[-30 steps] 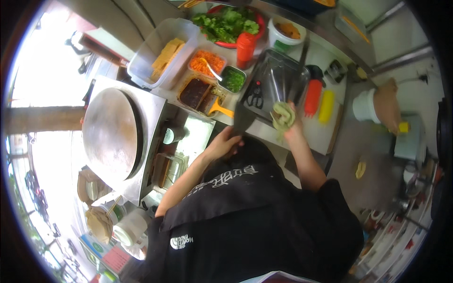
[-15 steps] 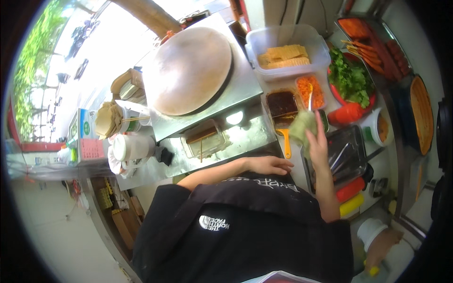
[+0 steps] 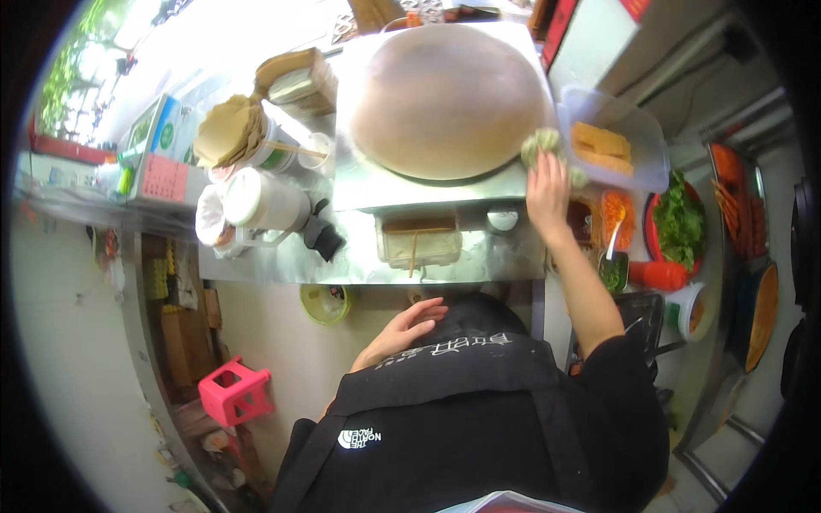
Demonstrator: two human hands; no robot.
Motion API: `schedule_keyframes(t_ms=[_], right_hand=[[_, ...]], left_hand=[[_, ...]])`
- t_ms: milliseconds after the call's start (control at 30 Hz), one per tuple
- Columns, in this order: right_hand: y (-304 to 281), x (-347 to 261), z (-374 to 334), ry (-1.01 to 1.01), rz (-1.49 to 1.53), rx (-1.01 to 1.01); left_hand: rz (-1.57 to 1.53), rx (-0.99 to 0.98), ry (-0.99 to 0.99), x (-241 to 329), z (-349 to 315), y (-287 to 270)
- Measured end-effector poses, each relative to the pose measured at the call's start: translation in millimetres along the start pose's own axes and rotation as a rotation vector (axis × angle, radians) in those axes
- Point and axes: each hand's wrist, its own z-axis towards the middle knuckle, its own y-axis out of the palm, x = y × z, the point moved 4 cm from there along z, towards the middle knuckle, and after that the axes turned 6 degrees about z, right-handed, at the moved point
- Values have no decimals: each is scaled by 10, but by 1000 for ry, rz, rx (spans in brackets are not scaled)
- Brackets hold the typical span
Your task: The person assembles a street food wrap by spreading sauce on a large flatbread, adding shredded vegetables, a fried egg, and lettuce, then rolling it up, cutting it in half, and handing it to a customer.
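My right hand (image 3: 547, 190) is closed on a crumpled pale green cloth (image 3: 541, 142). The cloth rests at the right edge of the steel stove top (image 3: 359, 184), beside the large round griddle plate (image 3: 449, 103), whose surface is bare. Part of the cloth sticks out past my fingers toward a clear plastic tub (image 3: 654, 167) of yellow slabs. My left hand (image 3: 402, 332) hangs in front of my dark apron with its fingers stretched out, touching nothing that I can see. Below the griddle, a clear tray (image 3: 445, 254) with a stick across it sits on the steel counter.
At the right stand an orange shredded topping (image 3: 617, 218) with a spoon, leafy greens (image 3: 682, 227) in a red bowl, and a red bottle (image 3: 658, 274). A white lidded jug (image 3: 261, 201) and paper bags (image 3: 229, 130) crowd the left. A pink stool (image 3: 233, 391) stands on the floor.
My right hand has carried the cloth forward and left, from above the sauce containers to the stove's right edge. The view has swung right-to-left over the counter; my left hand stays empty near the apron.
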Motion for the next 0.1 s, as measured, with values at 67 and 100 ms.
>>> schedule_keyframes(t_ms=[67,100], right_hand=[[34,-325,-336,-88,-31,-65],[88,-452,-258,-117,-37,-74]], left_hand=[[-7,38,21,-75,-161,-227],[-18,51,24,-54,-244,-322]])
